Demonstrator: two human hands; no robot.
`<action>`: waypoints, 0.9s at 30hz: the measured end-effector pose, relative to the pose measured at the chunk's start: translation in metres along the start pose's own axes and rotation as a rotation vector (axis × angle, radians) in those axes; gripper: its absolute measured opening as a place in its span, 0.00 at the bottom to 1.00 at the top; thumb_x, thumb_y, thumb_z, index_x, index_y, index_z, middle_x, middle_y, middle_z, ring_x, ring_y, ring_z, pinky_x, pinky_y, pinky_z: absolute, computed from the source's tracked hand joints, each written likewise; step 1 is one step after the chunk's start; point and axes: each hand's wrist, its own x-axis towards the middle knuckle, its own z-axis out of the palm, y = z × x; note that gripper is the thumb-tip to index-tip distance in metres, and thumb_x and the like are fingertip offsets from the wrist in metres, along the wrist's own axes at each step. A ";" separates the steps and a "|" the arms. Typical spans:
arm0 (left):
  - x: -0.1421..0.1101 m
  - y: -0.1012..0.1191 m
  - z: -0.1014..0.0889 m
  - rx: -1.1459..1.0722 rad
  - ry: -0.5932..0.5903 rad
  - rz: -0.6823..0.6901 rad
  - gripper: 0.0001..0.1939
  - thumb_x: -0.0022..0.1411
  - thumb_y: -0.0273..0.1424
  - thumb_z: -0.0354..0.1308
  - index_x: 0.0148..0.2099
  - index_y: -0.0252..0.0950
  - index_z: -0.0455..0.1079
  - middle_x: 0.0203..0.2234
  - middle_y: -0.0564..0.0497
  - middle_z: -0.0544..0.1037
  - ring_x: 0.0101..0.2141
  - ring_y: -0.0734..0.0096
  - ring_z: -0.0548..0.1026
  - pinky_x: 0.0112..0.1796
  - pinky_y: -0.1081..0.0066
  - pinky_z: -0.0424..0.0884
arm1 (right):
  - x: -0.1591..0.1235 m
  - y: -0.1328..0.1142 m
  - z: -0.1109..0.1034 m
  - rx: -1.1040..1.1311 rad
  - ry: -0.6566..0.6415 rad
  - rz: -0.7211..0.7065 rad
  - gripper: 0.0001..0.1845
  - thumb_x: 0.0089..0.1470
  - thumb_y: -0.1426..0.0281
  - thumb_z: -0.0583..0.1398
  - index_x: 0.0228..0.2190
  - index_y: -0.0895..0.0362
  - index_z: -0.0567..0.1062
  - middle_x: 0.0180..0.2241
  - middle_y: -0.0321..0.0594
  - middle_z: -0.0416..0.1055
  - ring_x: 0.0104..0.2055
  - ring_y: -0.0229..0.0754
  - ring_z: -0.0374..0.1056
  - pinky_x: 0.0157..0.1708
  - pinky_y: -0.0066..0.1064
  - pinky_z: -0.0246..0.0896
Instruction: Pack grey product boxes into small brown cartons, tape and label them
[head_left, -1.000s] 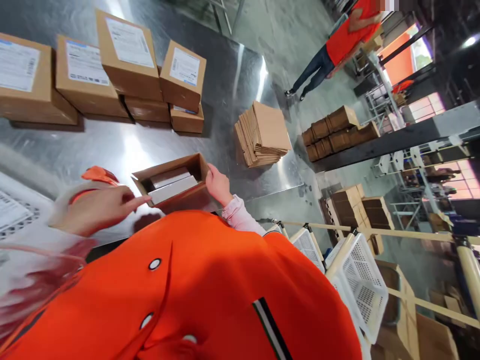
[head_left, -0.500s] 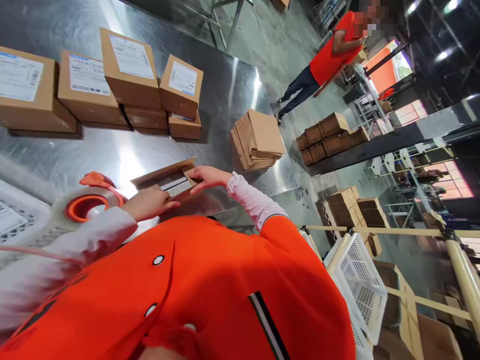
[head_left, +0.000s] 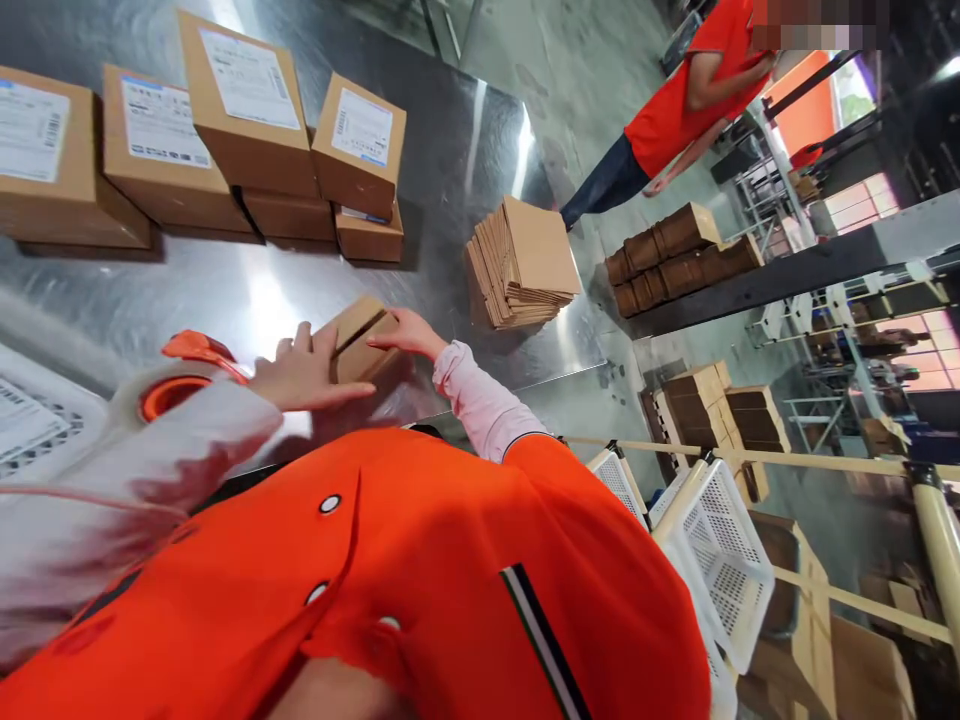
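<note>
A small brown cardboard box (head_left: 358, 335) lies on the metal table in front of me, its top flaps folded over with a dark gap between them. My left hand (head_left: 304, 375) rests against the box's left end, fingers spread and thumb stretched along the near side. At the right end, my right hand (head_left: 409, 335) grips the box, with a finger on the flap. Left of my left hand sits a tape dispenser (head_left: 199, 347) with an orange handle and a clear roll, partly behind my sleeve. The box's contents are hidden.
Several labelled cartons (head_left: 247, 115) stand at the table's far left. A stack of flat cardboard (head_left: 536, 250) lies near the right edge. A white crate (head_left: 37, 425) is at the left, and white baskets (head_left: 724, 550) hang at the right. A co-worker (head_left: 690, 95) stands beyond the table.
The box's top flaps have come down over the white item that showed inside. My left hand has spread its fingers and shifted onto the box's left end.
</note>
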 end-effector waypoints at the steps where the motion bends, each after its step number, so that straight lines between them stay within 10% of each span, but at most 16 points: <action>1: -0.002 0.002 0.008 0.007 -0.021 0.008 0.64 0.64 0.62 0.63 0.83 0.28 0.41 0.77 0.19 0.44 0.71 0.17 0.55 0.60 0.27 0.65 | -0.003 -0.002 0.001 -0.005 -0.013 0.002 0.26 0.65 0.62 0.69 0.57 0.68 0.79 0.51 0.46 0.82 0.48 0.36 0.77 0.50 0.24 0.68; 6: -0.011 0.010 0.037 0.003 0.067 0.015 0.53 0.70 0.51 0.59 0.82 0.25 0.46 0.73 0.16 0.53 0.64 0.19 0.64 0.55 0.31 0.68 | -0.015 -0.023 0.034 -0.341 0.219 -0.166 0.37 0.69 0.64 0.66 0.69 0.73 0.66 0.70 0.67 0.65 0.72 0.54 0.64 0.73 0.47 0.57; 10: -0.011 0.001 0.054 -0.055 0.224 0.033 0.49 0.69 0.47 0.55 0.78 0.16 0.52 0.70 0.17 0.60 0.65 0.26 0.65 0.62 0.38 0.64 | -0.015 -0.034 0.072 -0.650 0.082 -0.497 0.39 0.72 0.60 0.62 0.74 0.66 0.62 0.79 0.58 0.50 0.83 0.57 0.43 0.82 0.56 0.33; 15: -0.039 -0.045 0.085 -0.185 0.312 0.157 0.56 0.63 0.54 0.54 0.75 0.11 0.51 0.72 0.15 0.55 0.75 0.31 0.51 0.74 0.45 0.49 | -0.016 -0.036 0.087 -0.705 0.032 -0.514 0.38 0.71 0.53 0.63 0.74 0.54 0.65 0.78 0.47 0.55 0.83 0.65 0.38 0.80 0.67 0.29; 18: -0.065 -0.082 0.099 -0.238 0.427 -0.027 0.51 0.68 0.54 0.49 0.75 0.13 0.51 0.72 0.16 0.55 0.75 0.33 0.51 0.74 0.44 0.48 | -0.019 -0.041 0.093 -0.684 0.065 -0.476 0.33 0.74 0.59 0.60 0.73 0.57 0.67 0.77 0.53 0.56 0.83 0.65 0.40 0.80 0.69 0.30; 22: -0.067 -0.103 0.107 -0.247 0.332 -0.357 0.50 0.73 0.53 0.44 0.75 0.10 0.51 0.65 0.11 0.62 0.68 0.18 0.62 0.65 0.32 0.59 | -0.021 -0.043 0.098 -0.702 0.016 -0.500 0.29 0.76 0.68 0.55 0.73 0.63 0.66 0.78 0.55 0.53 0.84 0.58 0.41 0.81 0.62 0.33; 27: -0.043 -0.084 0.107 -0.193 0.166 -0.370 0.44 0.76 0.43 0.37 0.80 0.13 0.41 0.60 0.13 0.69 0.64 0.25 0.70 0.65 0.33 0.59 | -0.021 -0.037 0.096 -0.690 0.013 -0.575 0.38 0.73 0.54 0.61 0.73 0.64 0.66 0.79 0.56 0.49 0.84 0.60 0.40 0.82 0.59 0.30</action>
